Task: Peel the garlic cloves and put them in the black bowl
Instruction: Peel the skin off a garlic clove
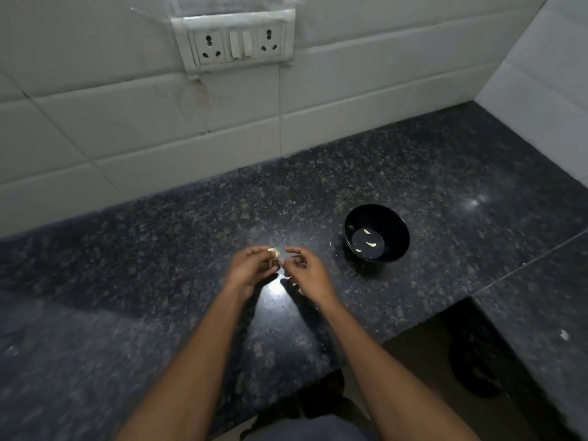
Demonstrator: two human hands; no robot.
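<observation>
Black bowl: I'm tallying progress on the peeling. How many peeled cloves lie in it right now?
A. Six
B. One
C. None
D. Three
D: three pale cloves lie on the bottom of the black bowl, while the left hand holds more garlic over the counter.

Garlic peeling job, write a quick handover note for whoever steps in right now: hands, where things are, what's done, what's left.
Left hand: grips the garlic above the counter.
Right hand: beside the garlic, fingers loosely curled; whether it pinches any skin can't be told.
Black bowl: on the counter to the right of the hands, three peeled cloves inside.
Done: three cloves peeled and dropped in.
Left: peel what the left hand holds and move those cloves to the bowl.
</observation>
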